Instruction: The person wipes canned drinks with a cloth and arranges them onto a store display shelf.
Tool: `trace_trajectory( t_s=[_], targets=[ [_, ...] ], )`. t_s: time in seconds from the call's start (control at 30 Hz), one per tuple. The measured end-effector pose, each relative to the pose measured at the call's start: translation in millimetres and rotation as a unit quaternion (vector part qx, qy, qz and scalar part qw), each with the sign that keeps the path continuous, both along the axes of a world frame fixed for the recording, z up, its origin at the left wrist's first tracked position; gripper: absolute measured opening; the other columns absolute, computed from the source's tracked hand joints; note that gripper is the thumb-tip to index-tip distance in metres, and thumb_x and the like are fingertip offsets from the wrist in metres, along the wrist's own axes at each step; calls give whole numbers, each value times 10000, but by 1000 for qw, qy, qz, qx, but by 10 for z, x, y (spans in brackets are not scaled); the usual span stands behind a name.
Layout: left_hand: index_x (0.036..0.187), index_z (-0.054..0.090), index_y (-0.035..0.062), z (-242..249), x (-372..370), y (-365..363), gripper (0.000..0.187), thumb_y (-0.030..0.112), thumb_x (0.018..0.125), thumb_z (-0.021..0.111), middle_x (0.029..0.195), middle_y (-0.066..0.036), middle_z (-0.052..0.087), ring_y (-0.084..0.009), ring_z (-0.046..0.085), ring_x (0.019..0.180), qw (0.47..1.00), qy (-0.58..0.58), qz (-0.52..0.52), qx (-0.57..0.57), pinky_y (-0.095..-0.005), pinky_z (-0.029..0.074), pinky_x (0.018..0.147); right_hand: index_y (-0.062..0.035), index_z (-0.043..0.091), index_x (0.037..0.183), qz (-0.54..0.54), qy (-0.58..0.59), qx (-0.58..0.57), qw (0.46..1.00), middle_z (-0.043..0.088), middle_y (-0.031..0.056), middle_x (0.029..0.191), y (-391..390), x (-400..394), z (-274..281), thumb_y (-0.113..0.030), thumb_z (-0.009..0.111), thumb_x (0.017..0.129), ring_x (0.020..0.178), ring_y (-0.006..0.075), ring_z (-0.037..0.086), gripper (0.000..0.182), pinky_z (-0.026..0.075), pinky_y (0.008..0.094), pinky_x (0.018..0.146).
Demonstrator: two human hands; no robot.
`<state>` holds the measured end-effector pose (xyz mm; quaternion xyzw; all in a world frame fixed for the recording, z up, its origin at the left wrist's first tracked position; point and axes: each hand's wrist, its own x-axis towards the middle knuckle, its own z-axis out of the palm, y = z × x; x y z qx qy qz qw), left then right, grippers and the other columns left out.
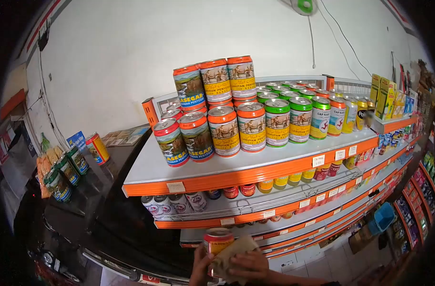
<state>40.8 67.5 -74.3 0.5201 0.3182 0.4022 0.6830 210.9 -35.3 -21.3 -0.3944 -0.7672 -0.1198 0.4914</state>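
Both hands are below the front edge of the top shelf (150,175), an orange-lipped white display board. The left hand (200,267) grips a red-rimmed drink can (218,235) from the side, fingers curled about its body. The right hand (250,265) presses a folded beige cloth (234,255) against the same can; the material is blurred, so cloth is the likeliest reading. The can stands roughly upright in the grip, off the top shelf, its lid facing up.

On the top shelf, at its left end, stand Lasegar cans (169,143) with landscape labels. Next along the front row are orange-rimmed Larutan Penyegar cans (224,131), then green-rimmed cans (278,123). A second tier of three cans (217,82) is stacked above the left part of the top shelf. Yellow cans (362,114) stand toward its right end. A price tag (175,187) is fixed to its lip at left.

Directly under the top shelf, white-and-purple cans (180,204) line the next level. Left of the top shelf, a dark counter (91,193) bears a red-and-yellow can (97,148). Low to its right is a blue basket (383,217).
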Motion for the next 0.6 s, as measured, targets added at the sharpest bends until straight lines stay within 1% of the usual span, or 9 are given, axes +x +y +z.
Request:
trace_trajectory(
  t_s=[0.07, 0.13, 0.23, 0.3, 0.4, 0.47, 0.5, 0.57, 0.6],
  targets=[
    [1215, 341, 69, -212, 44, -6, 660, 350, 691, 627, 1166, -107, 424, -226, 471, 992, 999, -35, -9, -19, -340, 426, 790, -146, 598, 945, -42, 68, 35, 996, 558, 137, 1047, 103, 55, 21, -182, 630, 667, 979, 280, 536, 282, 410, 403, 825],
    [1222, 309, 36, 67, 166, -128, 718, 322, 668, 666, 1126, -109, 449, -225, 504, 941, 985, -125, -45, -107, -340, 432, 783, -158, 608, 940, -101, 207, 78, 970, 553, 108, 1066, 218, 66, 97, -199, 580, 721, 981, 259, 537, 225, 422, 406, 813],
    [1180, 368, 39, 769, 401, -213, 637, 461, 730, 527, 1080, -127, 494, -251, 505, 967, 960, -235, -89, -126, -384, 423, 825, -149, 608, 930, -74, 170, 32, 982, 553, 109, 1060, 138, 27, 19, -206, 561, 747, 995, 255, 529, 196, 420, 405, 813],
    [1188, 343, 20, 843, 391, -118, 608, 423, 762, 502, 1102, -137, 479, -255, 497, 990, 957, -240, -94, -131, -384, 416, 839, -117, 576, 851, -36, 134, 69, 988, 562, 164, 1010, 108, 0, -121, -190, 633, 685, 907, 293, 563, 190, 409, 436, 816],
    [1200, 322, 9, 978, 442, -94, 578, 409, 805, 455, 1131, -145, 463, -259, 483, 1024, 963, -233, -82, -110, -389, 402, 863, -106, 604, 947, -2, 89, 103, 991, 520, 147, 1101, 169, 78, -63, -173, 520, 746, 998, 272, 521, 228, 415, 395, 817],
    [1203, 327, 18, 1056, 487, -117, 577, 433, 816, 433, 1139, -142, 462, -259, 477, 1035, 970, -217, -62, -90, -395, 395, 872, -44, 592, 966, -45, 92, 38, 994, 532, 163, 1075, 285, 177, -3, -162, 523, 741, 1013, 289, 510, 264, 407, 395, 829],
    [1207, 332, 29, 1054, 498, -128, 572, 448, 825, 411, 1147, -137, 461, -257, 471, 1046, 963, -229, -63, -128, -398, 390, 876, 20, 575, 966, -31, 189, 108, 976, 528, 177, 1076, 454, 93, 84, -127, 532, 711, 1021, 317, 498, 297, 390, 397, 852],
    [1211, 338, 41, 1043, 506, -130, 568, 463, 835, 388, 1155, -133, 459, -254, 464, 1057, 954, -237, -52, -179, -402, 386, 881, 21, 564, 981, 21, 331, -42, 942, 522, 187, 1087, 533, 85, 261, -116, 582, 671, 1010, 338, 498, 340, 378, 403, 864],
    [1212, 344, 47, 1060, 521, -98, 568, 477, 840, 364, 1165, -129, 454, -255, 462, 1060, 953, -246, -33, -174, -403, 386, 879, 0, 565, 990, 5, 303, -34, 952, 523, 179, 1090, 556, 61, 283, -103, 580, 668, 1010, 327, 501, 339, 379, 394, 866]
  ],
)
